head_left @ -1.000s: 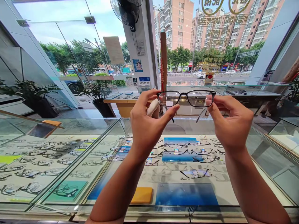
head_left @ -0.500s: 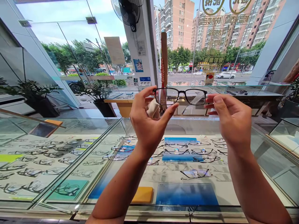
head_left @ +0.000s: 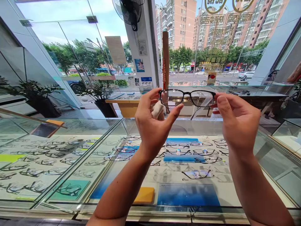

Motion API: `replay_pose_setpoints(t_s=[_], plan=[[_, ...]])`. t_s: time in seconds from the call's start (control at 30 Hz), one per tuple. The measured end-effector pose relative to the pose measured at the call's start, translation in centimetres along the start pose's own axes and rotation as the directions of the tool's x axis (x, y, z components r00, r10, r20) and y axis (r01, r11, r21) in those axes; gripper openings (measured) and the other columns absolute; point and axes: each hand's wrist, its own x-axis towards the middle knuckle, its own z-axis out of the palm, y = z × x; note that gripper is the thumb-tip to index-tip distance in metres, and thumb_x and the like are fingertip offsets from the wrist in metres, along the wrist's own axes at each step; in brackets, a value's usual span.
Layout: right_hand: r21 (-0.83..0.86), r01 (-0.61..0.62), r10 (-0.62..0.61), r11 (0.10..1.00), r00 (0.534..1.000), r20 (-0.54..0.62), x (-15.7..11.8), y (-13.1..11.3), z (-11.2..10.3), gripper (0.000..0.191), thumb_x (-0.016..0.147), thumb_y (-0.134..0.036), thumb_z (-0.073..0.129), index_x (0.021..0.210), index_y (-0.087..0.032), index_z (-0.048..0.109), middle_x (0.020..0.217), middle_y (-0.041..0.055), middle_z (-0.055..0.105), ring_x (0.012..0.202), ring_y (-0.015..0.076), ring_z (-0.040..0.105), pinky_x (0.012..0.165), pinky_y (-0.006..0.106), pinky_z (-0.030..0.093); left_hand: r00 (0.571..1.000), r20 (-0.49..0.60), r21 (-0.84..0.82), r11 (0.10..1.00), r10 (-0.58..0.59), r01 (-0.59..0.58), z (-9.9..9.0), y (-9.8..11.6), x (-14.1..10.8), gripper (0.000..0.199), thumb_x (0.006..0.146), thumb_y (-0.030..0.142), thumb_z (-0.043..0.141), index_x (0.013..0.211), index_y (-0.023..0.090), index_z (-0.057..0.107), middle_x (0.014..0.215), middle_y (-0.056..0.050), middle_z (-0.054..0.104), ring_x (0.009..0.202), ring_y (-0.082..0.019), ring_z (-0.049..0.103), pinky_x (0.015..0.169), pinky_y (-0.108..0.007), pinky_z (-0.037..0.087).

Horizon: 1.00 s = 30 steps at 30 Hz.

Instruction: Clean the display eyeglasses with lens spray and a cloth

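A pair of black-rimmed eyeglasses (head_left: 187, 93) is held up level at arm's length, lenses facing me. My left hand (head_left: 154, 125) grips its left end near the hinge, thumb raised below the left lens. Bunched in the curled fingers of that hand is a pale cloth (head_left: 157, 108). At the other end, my right hand (head_left: 240, 121) pinches the right corner of the frame between thumb and fingers. A clear temple arm shows behind the right lens; the other temple is hidden by my left hand.
Below my arms stands a glass display case (head_left: 237, 194) with several rows of eyeglasses (head_left: 197, 173). Inside lie a yellow case (head_left: 145, 195) and a blue board (head_left: 188, 196). A tilted mirror (head_left: 47, 128) stands on the left counter. Beyond are potted plants (head_left: 101, 97) and shop windows.
Both hands and the eyeglasses have shifted slightly to the right. The right thumb and fingers now sit closer on the frame's right corner.
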Motion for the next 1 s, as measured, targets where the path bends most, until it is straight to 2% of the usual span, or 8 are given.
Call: replay_pose_setpoints(t_s=[0.37,0.63,0.83,1.0], plan=[[-0.002,-0.001,0.001,1.0,1.0,-0.006,0.0,0.1,0.0,0.017,0.098,-0.047,0.078,0.099,-0.032,0.086,0.092,0.0021,0.079,0.082,0.0206,0.074,0.069,0.036,0.057,1.0,0.024,-0.026,1.0,-0.013,0.013,0.0,0.2,0.0,0.057,0.08,0.047,0.095,0.127,0.027,0.07,0.12,-0.007,0.074,0.106,-0.023,0.072,0.102,-0.043,0.061],[-0.02,0.031,-0.031,0.999,0.999,-0.008,0.1,0.3,-0.1,0.014,0.099,-0.044,0.078,0.097,-0.032,0.085,0.087,0.0008,0.076,0.076,0.0176,0.07,0.068,0.035,0.054,1.0,0.016,0.005,1.0,-0.021,0.021,0.3,0.3,-0.3,0.059,0.079,0.051,0.094,0.126,0.026,0.071,0.117,-0.007,0.075,0.098,-0.021,0.072,0.093,-0.039,0.062],[-0.002,0.031,-0.032,1.0,0.998,-0.05,0.5,0.8,-0.2,0.014,0.097,-0.044,0.08,0.096,-0.032,0.085,0.085,0.0017,0.076,0.073,0.018,0.069,0.066,0.034,0.052,0.998,0.055,-0.015,1.0,0.027,-0.026,0.2,-0.1,-0.3,0.059,0.082,0.051,0.092,0.131,0.026,0.07,0.117,-0.007,0.076,0.1,-0.022,0.073,0.093,-0.038,0.061],[0.009,0.035,-0.035,0.999,0.998,-0.052,0.8,1.3,-0.2,0.015,0.096,-0.044,0.081,0.094,-0.03,0.085,0.081,0.001,0.075,0.068,0.0174,0.069,0.063,0.034,0.052,0.997,0.037,0.005,0.997,0.073,-0.073,0.2,-0.3,-0.3,0.058,0.081,0.05,0.093,0.131,0.029,0.071,0.115,-0.005,0.077,0.099,-0.021,0.074,0.089,-0.037,0.061]])
